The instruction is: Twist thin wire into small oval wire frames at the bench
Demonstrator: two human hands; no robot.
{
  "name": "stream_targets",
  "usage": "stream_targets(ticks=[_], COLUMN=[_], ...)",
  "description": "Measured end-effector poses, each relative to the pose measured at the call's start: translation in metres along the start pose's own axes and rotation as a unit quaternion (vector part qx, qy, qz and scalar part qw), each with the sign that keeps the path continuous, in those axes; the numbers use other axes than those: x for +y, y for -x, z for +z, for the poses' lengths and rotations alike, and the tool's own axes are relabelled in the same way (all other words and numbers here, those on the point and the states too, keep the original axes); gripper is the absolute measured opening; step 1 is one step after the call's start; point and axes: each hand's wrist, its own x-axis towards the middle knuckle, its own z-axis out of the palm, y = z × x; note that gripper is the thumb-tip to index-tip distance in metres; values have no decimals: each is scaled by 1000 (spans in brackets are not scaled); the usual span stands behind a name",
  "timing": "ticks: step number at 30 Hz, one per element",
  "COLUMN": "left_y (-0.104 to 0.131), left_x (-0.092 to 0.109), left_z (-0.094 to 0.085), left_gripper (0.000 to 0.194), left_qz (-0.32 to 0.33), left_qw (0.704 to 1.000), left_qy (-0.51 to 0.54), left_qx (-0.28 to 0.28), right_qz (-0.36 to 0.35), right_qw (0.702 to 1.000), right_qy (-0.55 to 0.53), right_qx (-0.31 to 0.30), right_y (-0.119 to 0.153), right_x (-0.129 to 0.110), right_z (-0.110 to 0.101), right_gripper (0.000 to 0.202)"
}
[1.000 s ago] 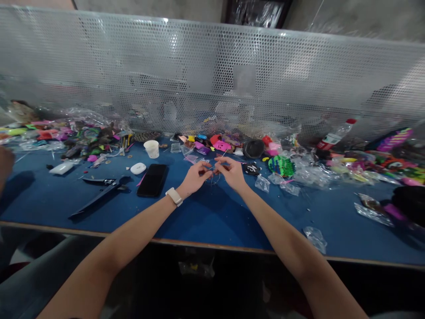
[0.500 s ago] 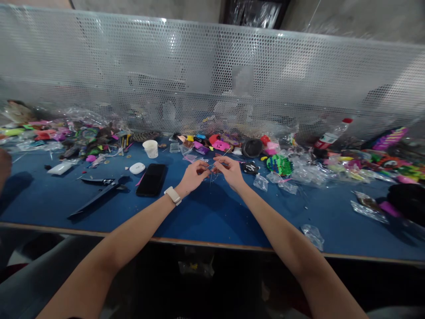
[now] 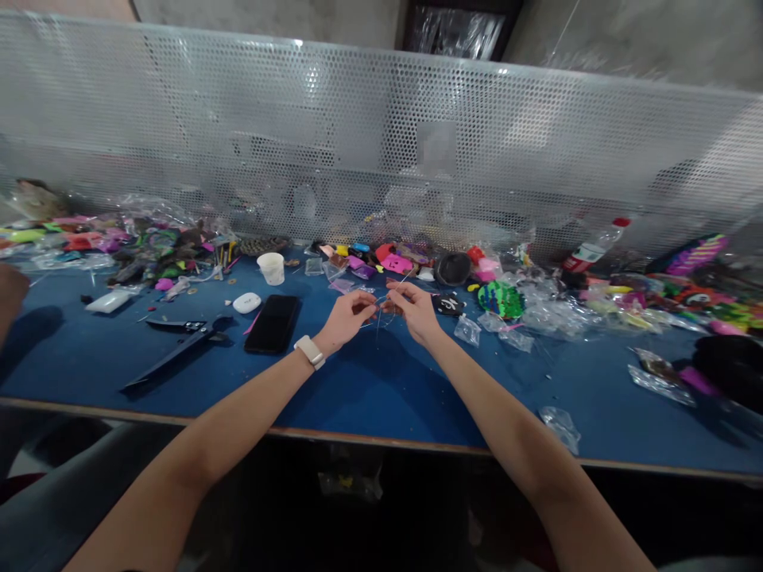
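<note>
Both hands meet above the middle of the blue table. My left hand, with a pale band on its wrist, pinches thin, stiff, wire-like strands. From the other side, my right hand has thumb and fingers closed on the same strands, close to the left fingertips. One thin straight end pokes up past the right fingers, and another hangs below. The strands are too fine to tell their exact kind. Just right of my right hand lies a black piece with white marks.
Left of my hands are a black phone, a white case, a paper cup and dark blade-like pieces. Colourful soft items and plastic bags line a perforated metal screen. Another person's hand shows at far left.
My fingers stay pinched together in nearly the same spot. The thin strands between them have shifted slightly, and the view has tilted a little.
</note>
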Motion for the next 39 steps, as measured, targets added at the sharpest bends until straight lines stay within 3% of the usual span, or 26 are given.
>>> stream_targets(ticks=[9, 15, 25, 32, 39], left_y=[1, 2, 5, 8, 9], left_x=[-4, -3, 6, 9, 11], left_z=[-1, 0, 0, 3, 4], left_gripper=[12, 10, 9, 9, 9], left_qz=[26, 54, 91, 111, 133], left_qw=[999, 995, 985, 975, 969], left_qy=[-36, -81, -134, -176, -198], left_qx=[-1, 27, 57, 78, 70], right_qz=[21, 9, -33, -15, 30], right_qw=[1000, 1000, 997, 998, 998], right_qy=[-13, -7, 74, 47, 15], right_qx=[1, 14, 7, 45, 45], right_y=[2, 7, 6, 9, 13], right_x=[1, 3, 4, 7, 7], right_z=[3, 10, 5, 12, 16], right_gripper=[72, 76, 60, 58, 65])
